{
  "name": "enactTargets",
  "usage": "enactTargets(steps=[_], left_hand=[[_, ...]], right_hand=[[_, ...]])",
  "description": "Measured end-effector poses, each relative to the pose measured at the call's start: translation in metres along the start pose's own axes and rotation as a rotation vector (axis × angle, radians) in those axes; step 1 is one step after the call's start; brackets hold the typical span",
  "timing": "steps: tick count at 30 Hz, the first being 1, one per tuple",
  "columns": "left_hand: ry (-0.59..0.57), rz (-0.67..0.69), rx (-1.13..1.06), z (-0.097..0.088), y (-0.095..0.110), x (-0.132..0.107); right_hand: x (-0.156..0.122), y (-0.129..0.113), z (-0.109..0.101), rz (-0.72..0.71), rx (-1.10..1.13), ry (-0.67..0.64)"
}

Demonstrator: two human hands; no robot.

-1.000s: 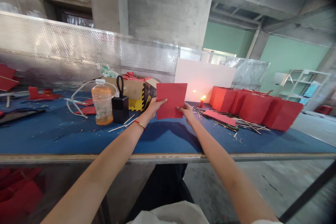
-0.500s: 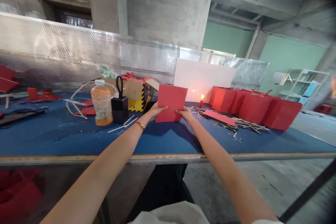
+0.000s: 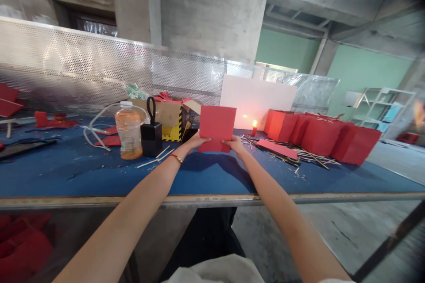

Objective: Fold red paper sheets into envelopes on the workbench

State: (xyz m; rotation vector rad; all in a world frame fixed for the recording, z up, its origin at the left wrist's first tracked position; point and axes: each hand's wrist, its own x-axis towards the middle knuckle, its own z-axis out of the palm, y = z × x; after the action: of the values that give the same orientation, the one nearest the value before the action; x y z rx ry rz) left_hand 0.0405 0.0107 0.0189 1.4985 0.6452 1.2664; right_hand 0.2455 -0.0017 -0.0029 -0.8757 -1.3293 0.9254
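One red paper panel stands upright between the left hand and the right hand, apparently raised above the blue tabletop, where shadow falls beneath it. Each thumb presses the near face low down by a side edge; the other fingers pass behind, mostly hidden, so both hands seem to pinch it between thumb and fingers. Gripping opposite sides probably keeps it level and facing the person. Beyond the right hand, well apart from the panel, a lit red candle stands before a white board, which may shield the flame. Thin sticks and a red strip lie nearer, likely for easy reach, with red paper boxes grouped farther right. Left of the hands stand a bottle and a black power bank.
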Motion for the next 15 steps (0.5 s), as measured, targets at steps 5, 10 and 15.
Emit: enactTargets(steps=[5, 10, 15], left_hand=[[0.039, 0.054, -0.012, 0.01, 0.003, 0.0], [0.143, 0.1, -0.126, 0.019, 0.011, 0.001], [0.16, 0.106, -0.312, 0.021, 0.024, 0.0]], right_hand=[[-0.001, -0.011, 0.002, -0.012, 0.084, 0.018], [-0.013, -0.023, 0.003, 0.095, 0.264, -0.117], [-0.025, -0.03, 0.005, 0.184, 0.182, -0.54]])
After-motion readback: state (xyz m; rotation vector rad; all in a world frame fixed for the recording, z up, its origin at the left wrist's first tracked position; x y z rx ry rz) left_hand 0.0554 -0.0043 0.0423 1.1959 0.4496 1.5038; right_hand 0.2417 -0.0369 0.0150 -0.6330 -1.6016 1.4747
